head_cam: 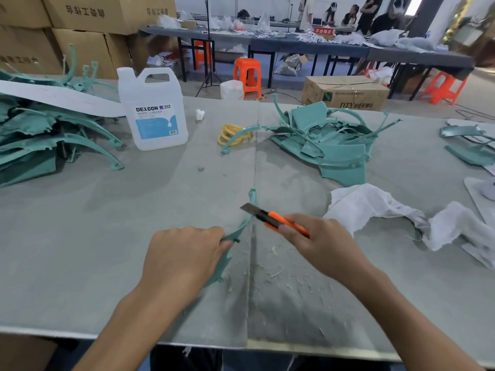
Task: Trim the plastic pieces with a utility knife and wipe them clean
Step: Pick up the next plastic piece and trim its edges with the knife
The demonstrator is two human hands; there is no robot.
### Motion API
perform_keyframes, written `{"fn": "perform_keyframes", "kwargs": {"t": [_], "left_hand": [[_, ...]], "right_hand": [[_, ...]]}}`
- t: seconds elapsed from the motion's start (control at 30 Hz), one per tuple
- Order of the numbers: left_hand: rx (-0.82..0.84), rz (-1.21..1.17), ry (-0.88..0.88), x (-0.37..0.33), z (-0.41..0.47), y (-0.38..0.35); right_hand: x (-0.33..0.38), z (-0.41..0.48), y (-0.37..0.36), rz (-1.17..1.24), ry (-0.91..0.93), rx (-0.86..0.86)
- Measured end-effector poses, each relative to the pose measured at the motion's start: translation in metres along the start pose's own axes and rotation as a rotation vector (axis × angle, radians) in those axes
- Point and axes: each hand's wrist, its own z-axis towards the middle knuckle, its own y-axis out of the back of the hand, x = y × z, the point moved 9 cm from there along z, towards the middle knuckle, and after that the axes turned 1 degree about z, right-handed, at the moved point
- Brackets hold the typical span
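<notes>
Plainly, the job stood somewhere in its middle. At the far left a heap of teal plastic pieces (40,140) lay stacked on the table (107,223), and just beside it stood a white jug of cleaning fluid (152,111). Whether that heap was trimmed or waiting could not be told.

Near the front edge, the left hand (182,255) gripped the lower end of one curved teal strip (242,227), its fingers curled round it, so that the strip slanted up and away from the person. The blade of the orange utility knife (276,219) lay against the strip's upper part. The right hand (321,242) held the knife's handle in closed fingers. Pale shavings (276,271) lay scattered on the table below the hands, which suggested that trimming was well under way.

Farther right, a second tangle of teal pieces (321,140) lay toward the back. A crumpled white cloth (375,207) lay near the right hand, and neither hand touched it. More pieces (468,145) sat at the right edge. Wiping this strip seemed not yet begun, and much of the stock looked left to do.
</notes>
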Motion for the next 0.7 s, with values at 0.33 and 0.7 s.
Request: {"fn": "perform_keyframes", "kwargs": {"t": [0.33, 0.7], "left_hand": [[-0.205, -0.171, -0.107, -0.001, -0.013, 0.018], [-0.217, -0.164, -0.102, -0.003, -0.013, 0.019]], "right_hand": [[-0.081, 0.081, -0.032, -0.158, -0.165, 0.037], [0.012, -0.025, -0.001, 0.098, 0.022, 0.061]]}}
